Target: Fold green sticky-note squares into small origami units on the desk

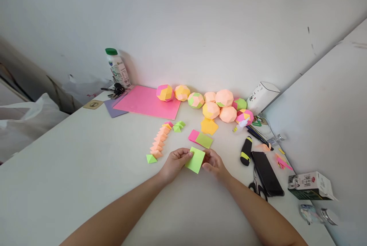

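Note:
A square of lime green paper [195,160] is held up between both hands above the white table [71,185]. My left hand [175,164] pinches its left edge with closed fingers. My right hand [212,163] grips its right edge, fingers curled behind the sheet. Just beyond the hands lie small stacks of pink and green paper [200,138] and orange paper [209,126]. A row of folded orange, pink and green paper pieces [160,139] runs to the left of the hands.
Several paper balls [212,104] line the wall beside a pink sheet [147,101], a bottle [117,68] and keys [114,91]. To the right lie a phone [267,172], scissors [256,185], a black and yellow cutter [246,150], pens, a white box [262,97] and a carton [311,185].

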Demonstrator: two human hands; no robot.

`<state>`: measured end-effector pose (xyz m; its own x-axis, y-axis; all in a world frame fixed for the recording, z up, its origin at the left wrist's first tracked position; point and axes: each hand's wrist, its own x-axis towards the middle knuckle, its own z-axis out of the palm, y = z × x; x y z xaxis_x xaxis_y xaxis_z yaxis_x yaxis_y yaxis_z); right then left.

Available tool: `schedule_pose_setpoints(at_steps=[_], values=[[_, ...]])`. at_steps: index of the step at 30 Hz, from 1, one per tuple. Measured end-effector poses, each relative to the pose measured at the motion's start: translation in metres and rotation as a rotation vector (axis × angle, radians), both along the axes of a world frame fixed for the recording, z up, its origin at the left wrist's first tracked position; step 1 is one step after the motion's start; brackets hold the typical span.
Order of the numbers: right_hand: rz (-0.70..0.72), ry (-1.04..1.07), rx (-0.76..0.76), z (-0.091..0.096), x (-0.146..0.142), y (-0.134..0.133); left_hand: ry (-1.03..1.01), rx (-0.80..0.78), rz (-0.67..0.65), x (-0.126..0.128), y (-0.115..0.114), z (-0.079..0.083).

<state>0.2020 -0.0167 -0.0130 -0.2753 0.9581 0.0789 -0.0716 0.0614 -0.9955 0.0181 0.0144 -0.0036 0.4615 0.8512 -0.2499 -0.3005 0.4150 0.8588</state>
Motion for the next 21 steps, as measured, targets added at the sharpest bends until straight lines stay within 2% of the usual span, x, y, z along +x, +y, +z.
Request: schedule_pose_setpoints(at_steps=[3, 6, 11, 15, 21], values=[[-0.002, -0.122, 0.042, 0.0022, -0.0021, 0.0003, 0.042, 0.033, -0.020, 0.0002, -0.0007, 0.0004], [-0.056, -0.143, 0.070, 0.0026, -0.0029, 0.0012, 0.052, 0.053, -0.042, -0.0002, -0.0014, -0.0016], [-0.099, -0.075, -0.043, 0.0036, -0.0020, 0.0020, 0.008, 0.123, -0.103, -0.0008, -0.0035, -0.0053], [-0.086, -0.047, -0.153, 0.0045, -0.0021, -0.0002, 0.092, 0.166, -0.115, 0.0000, -0.0055, -0.0049], [-0.081, -0.083, -0.137, 0.0022, -0.0039, -0.0028, 0.223, 0.259, -0.110, 0.0003, -0.0070, -0.0055]])
